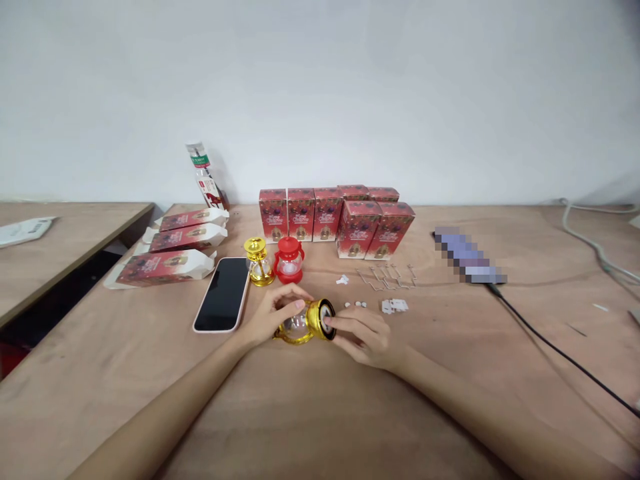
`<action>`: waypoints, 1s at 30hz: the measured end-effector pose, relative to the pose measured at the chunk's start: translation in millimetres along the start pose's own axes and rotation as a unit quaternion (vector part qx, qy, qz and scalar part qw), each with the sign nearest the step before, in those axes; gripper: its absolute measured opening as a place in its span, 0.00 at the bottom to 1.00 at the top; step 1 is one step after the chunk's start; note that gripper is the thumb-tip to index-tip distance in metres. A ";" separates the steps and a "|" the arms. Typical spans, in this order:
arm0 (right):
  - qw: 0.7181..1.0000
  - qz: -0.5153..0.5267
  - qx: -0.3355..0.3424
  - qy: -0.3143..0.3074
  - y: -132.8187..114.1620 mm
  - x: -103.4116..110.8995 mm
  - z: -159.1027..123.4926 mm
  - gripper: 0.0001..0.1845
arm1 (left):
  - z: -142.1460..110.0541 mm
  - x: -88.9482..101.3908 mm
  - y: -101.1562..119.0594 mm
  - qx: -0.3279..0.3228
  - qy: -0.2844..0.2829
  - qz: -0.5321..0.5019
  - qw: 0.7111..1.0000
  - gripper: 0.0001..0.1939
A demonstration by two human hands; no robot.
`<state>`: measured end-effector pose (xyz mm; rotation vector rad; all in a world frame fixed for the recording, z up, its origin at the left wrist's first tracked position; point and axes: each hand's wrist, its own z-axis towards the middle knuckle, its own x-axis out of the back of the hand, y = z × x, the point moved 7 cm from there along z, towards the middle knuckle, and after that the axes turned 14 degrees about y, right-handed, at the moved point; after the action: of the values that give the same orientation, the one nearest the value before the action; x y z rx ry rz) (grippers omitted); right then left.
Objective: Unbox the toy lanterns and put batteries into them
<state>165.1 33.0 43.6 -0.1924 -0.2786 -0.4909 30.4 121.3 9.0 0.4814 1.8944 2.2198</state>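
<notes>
A small gold lantern [316,321] with a clear body lies on its side above the table, its dark-rimmed base turned to the right. My left hand [273,313] is closed around its clear body, thumb on the near side. The fingertips of my right hand [367,335] press at a pale disc inside the base, with other fingers bent at the rim; anything small under them is hidden. Behind stand another gold lantern [260,263] and a red lantern [289,260], both upright. Small round white pieces [356,305] lie just beyond my right hand.
Several red printed boxes [327,215] stand at the back. Opened boxes [167,268] lie at left beside a phone [223,295]. Bent wire pieces [387,277] and white bits [395,306] lie right of centre. A bottle [207,177] and a cabled, blurred device [467,257] are farther off.
</notes>
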 end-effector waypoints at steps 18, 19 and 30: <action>0.994 0.095 -0.040 -0.035 0.4 -4.4 1.9 0.10 | 0.8 -3.7 -5.6 0.068 -0.055 -0.011 0.996 0.21; 0.992 0.109 -0.050 -0.047 1.2 -5.6 1.2 0.11 | 0.4 -4.4 -6.4 0.074 -0.061 -0.007 0.995 0.21; 0.989 0.119 -0.083 -0.035 5.1 -7.2 1.4 0.07 | 1.5 -3.7 -10.5 0.091 -0.054 0.002 0.994 0.21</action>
<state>161.2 40.9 42.2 -0.3998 -0.2789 -0.2706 33.7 123.3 -1.6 0.6208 2.0490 1.9905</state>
